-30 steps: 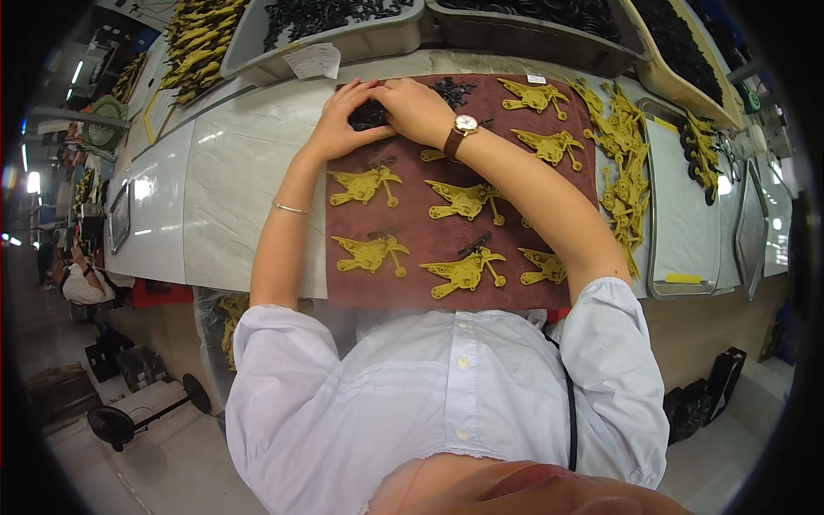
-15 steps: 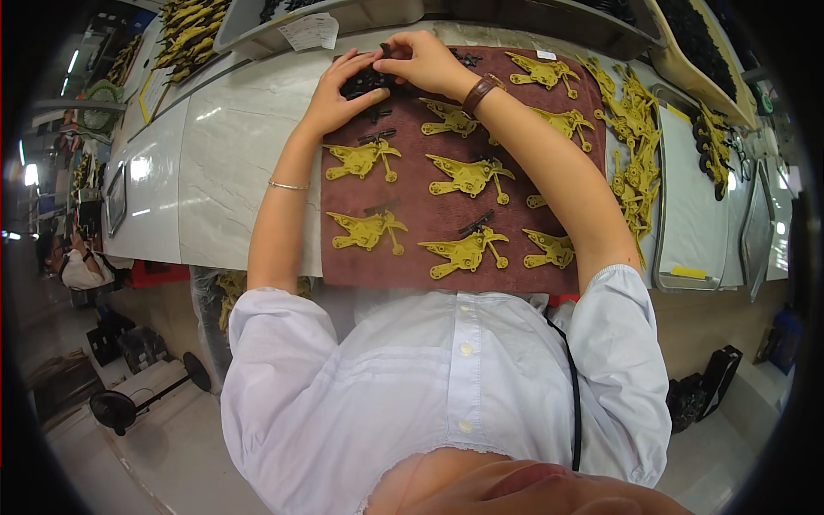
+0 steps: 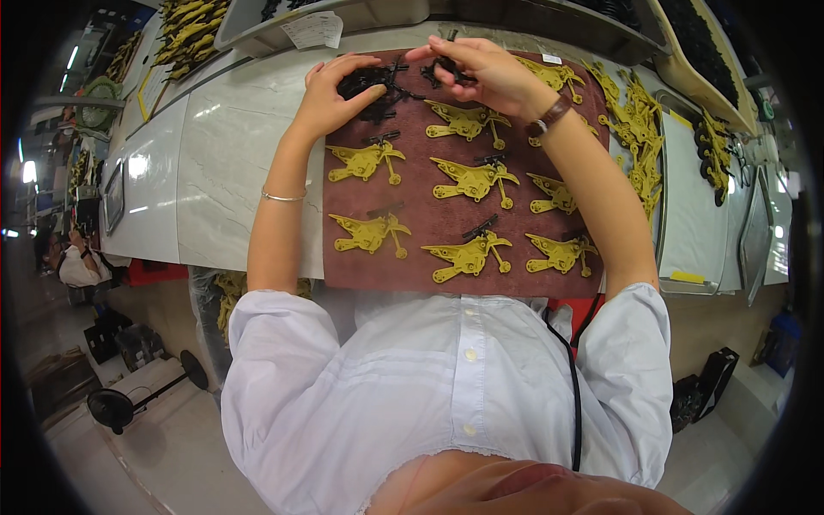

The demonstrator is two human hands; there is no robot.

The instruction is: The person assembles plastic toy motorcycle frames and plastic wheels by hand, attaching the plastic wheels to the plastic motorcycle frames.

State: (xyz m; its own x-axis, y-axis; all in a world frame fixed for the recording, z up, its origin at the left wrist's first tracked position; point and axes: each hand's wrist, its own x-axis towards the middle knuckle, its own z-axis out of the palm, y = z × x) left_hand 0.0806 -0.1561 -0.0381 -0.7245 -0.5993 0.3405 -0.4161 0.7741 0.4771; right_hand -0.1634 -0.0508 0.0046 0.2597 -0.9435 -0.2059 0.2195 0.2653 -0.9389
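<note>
My left hand [image 3: 329, 99] curls round a clump of small black parts [image 3: 362, 84] at the far left of the brown cloth mat [image 3: 412, 206]. Its thumb presses on the clump from the near side. To the right, over the mat's far edge, my right hand [image 3: 505, 79] pinches a few small black pieces [image 3: 446, 72] in its fingers. Rows of mustard-yellow moulded parts [image 3: 468, 178] lie flat on the mat nearer to me. Small black bars, such as one bar [image 3: 479, 226], lie against several of them. My right forearm covers some of the right-hand column.
Loose yellow parts [image 3: 633, 129] are heaped right of the mat, beside a metal tray [image 3: 687, 223]. Grey bins [image 3: 369, 15] line the back, and a cream bin [image 3: 699, 60] of black parts stands far right. More yellow parts [image 3: 190, 30] lie at the back left.
My right hand has moved right, away from the left hand, with small black pieces in its fingers. My left hand stays at the black clump.
</note>
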